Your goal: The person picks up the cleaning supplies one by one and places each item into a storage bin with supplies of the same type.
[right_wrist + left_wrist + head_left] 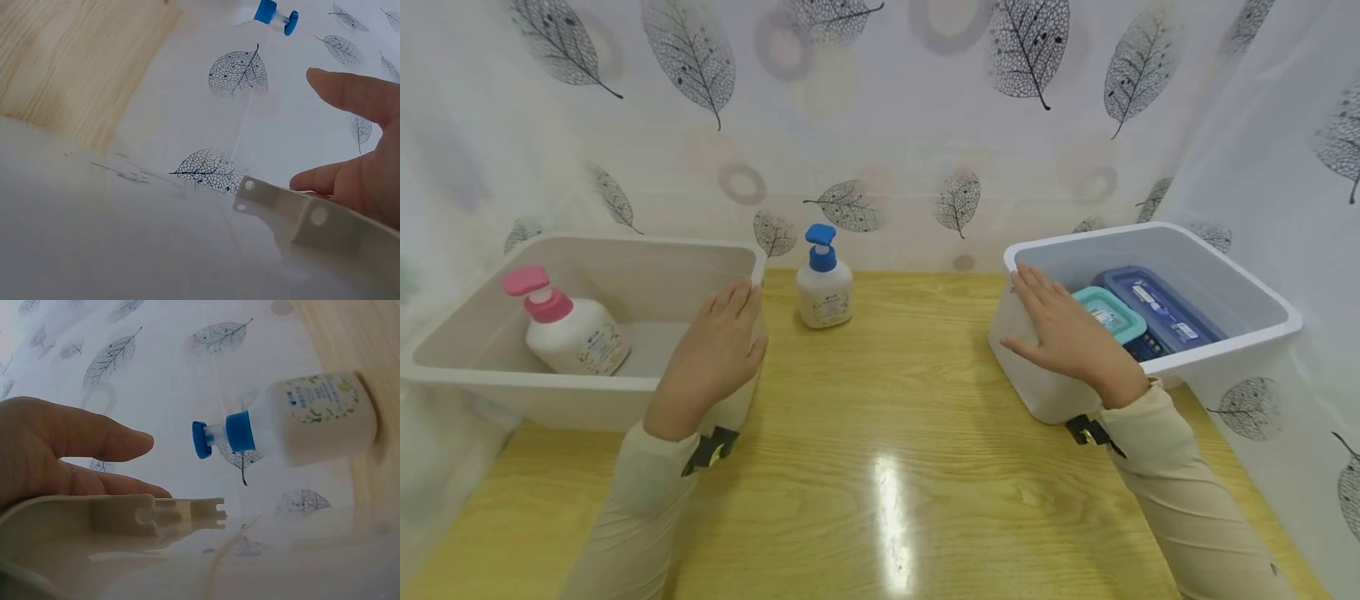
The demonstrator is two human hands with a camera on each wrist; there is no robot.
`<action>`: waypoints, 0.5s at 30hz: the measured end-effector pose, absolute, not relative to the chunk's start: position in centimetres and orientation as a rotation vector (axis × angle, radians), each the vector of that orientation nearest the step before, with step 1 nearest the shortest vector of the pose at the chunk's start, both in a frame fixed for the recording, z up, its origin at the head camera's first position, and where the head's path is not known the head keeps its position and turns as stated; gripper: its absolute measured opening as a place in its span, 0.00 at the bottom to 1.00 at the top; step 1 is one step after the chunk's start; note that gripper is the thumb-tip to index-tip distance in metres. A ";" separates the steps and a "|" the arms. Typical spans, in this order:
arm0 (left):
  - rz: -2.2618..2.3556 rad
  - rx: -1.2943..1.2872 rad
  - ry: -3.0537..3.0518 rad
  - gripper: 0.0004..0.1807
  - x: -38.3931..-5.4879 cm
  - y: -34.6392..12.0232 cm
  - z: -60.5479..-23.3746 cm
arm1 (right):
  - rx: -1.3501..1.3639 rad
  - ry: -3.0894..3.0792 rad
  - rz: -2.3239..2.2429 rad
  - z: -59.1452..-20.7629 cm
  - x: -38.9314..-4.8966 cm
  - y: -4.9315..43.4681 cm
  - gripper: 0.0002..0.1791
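Left hand point(715, 358) laid flat on beige bin point(467, 379) wall, right hand point(1063, 333) on white bin point(1225, 350); boxes seen only overhead. Bare desk point(887, 400) between; blue-capped bottle point(823, 287) at far edge.

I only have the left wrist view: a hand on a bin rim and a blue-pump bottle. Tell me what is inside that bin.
Observer: The beige bin holds one white bottle with a pink pump. The left hand lies flat on its right wall.
Operator: Report the other hand.
Observer: The right hand presses flat against the left wall of a white bin, fingers straight.
Operator: List that bin's contents.
Observer: A teal-lidded box and a blue-lidded box lie in it, side by side.
Operator: Place my blue-pump bottle.
Observer: The blue-pump bottle stands upright on the table, between the bins.
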State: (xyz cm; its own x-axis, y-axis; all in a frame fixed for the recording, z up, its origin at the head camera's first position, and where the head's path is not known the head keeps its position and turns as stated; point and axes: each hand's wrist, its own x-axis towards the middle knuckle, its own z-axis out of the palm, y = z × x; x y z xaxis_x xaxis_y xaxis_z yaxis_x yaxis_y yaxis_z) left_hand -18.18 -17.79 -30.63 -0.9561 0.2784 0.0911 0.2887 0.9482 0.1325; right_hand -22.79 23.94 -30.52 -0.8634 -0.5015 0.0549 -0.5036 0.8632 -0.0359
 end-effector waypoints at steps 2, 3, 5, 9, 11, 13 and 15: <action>-0.225 -0.439 -3.032 0.34 -18.2 -17.8 -30.7 | 0.813 -2.998 0.064 -30.6 -22.9 23.9 0.49; -0.226 -0.436 -3.034 0.34 -18.2 -17.8 -30.7 | 0.818 -3.001 0.056 -30.6 -23.0 23.8 0.49; -0.231 -0.434 -3.035 0.34 -18.3 -17.8 -30.7 | 0.828 -3.002 0.046 -30.6 -23.1 23.7 0.50; -0.231 -0.430 -3.038 0.34 -18.3 -17.8 -30.8 | 0.840 -2.996 0.039 -30.5 -23.2 23.3 0.50; -0.227 -0.431 -3.038 0.34 -18.3 -17.8 -30.9 | 0.849 -2.995 0.031 -30.5 -23.2 23.1 0.50; -0.223 -0.434 -3.035 0.34 -18.4 -17.9 -30.9 | 0.860 -2.996 0.014 -30.4 -23.2 22.9 0.50; -0.220 -0.435 -3.034 0.34 -18.4 -17.9 -30.9 | 0.862 -2.987 -0.013 -30.5 -23.2 22.7 0.49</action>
